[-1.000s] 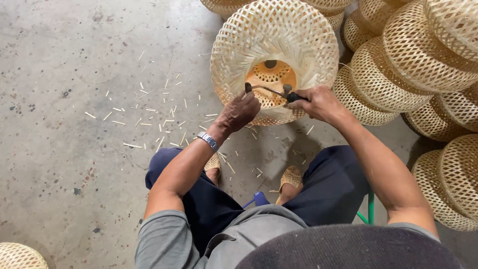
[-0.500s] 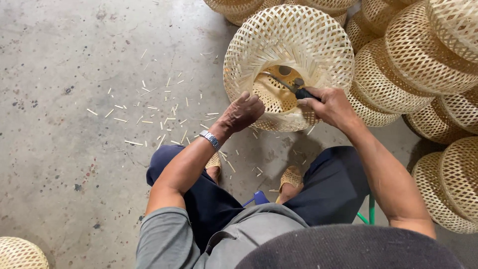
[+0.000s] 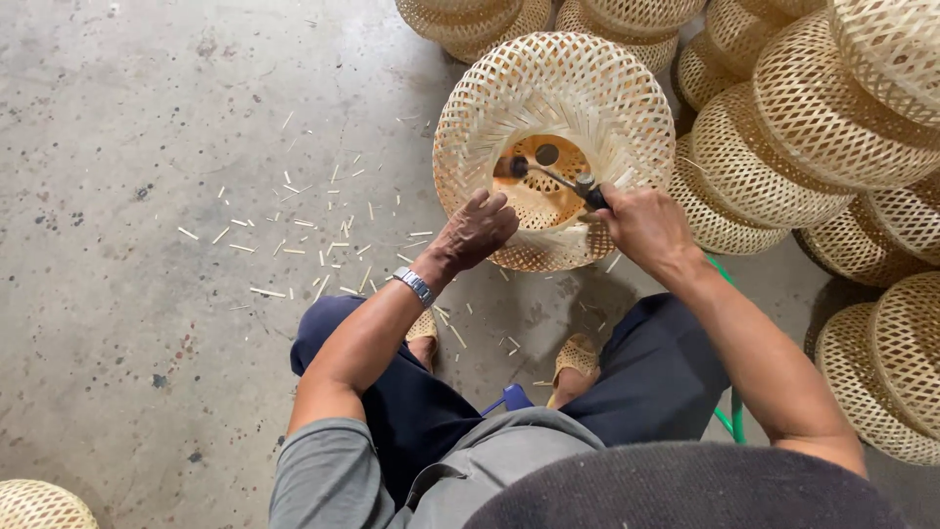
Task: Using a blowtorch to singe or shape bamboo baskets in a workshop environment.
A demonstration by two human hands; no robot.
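Note:
A round woven bamboo basket (image 3: 578,88) stands on its side on the concrete floor, its open mouth facing me. My left hand (image 3: 477,231) grips the basket's near rim; a metal watch (image 3: 415,285) is on that wrist. My right hand (image 3: 641,223) is closed on the dark handles of a cutting tool (image 3: 558,180), whose tip reaches inside the basket near its brown base. My knees and sandalled feet are just below the basket.
Many more woven baskets (image 3: 813,127) are stacked at the right and along the top. Another basket (image 3: 34,504) shows at the bottom left corner. Short bamboo offcuts (image 3: 323,245) litter the floor to the left. A green hose (image 3: 729,416) lies by my right leg.
The basket has been turned and shifted a little right, so its opening faces me more squarely. The tool tip has moved deeper inside, and my left hand stayed on the rim.

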